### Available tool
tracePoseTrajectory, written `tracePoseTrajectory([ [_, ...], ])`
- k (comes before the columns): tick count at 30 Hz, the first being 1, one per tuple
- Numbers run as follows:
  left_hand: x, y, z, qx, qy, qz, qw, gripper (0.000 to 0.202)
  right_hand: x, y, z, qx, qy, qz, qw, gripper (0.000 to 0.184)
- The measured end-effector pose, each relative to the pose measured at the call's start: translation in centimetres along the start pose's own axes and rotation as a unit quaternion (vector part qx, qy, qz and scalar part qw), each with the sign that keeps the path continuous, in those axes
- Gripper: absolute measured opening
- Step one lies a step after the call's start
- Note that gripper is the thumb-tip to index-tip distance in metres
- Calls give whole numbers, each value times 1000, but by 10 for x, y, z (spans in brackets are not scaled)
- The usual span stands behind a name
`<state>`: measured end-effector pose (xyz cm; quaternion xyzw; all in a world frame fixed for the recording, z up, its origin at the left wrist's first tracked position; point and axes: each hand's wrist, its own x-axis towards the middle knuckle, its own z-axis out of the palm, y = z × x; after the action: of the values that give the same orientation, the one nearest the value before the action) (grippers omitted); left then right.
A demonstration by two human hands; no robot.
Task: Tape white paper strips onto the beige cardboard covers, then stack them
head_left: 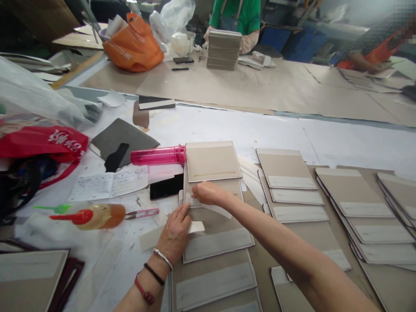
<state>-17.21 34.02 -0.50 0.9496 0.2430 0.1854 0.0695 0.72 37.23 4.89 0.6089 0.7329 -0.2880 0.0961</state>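
My right hand (207,193) is closed in a pinch over the pale strip (212,209) near the lower edge of a beige panel (211,160); whatever its fingertips hold is hidden. Just left and below, my left hand (177,229) has its fingers together, the index fingertip against the panel's left edge. A white strip (196,226) sticks out from under that hand, apparently gripped by it. Toward me, more beige panels with light bands (217,245) lie overlapped in a column. Both forearms come in from the bottom, and bracelets circle the left wrist.
To the left are a pink bottle (157,155), a black phone (166,187), a notebook (108,185), a glue bottle (104,216) and a pink-handled knife (143,213). More panel stacks (286,167) lie rightward. Across the table, a person in green (251,17) stands behind a tall stack (223,50).
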Motion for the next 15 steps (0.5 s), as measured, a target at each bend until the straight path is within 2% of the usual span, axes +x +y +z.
tracePoseTrajectory([
  [9,4,0,-2,8,-46,-14,999,28,5,3,1,12,-1,5,1000,25],
  [12,6,2,0,36,-60,-20,997,26,7,0,3,19,21,41,999,28],
  [15,8,4,2,53,-58,-20,997,24,-5,-3,-1,20,47,98,994,41],
])
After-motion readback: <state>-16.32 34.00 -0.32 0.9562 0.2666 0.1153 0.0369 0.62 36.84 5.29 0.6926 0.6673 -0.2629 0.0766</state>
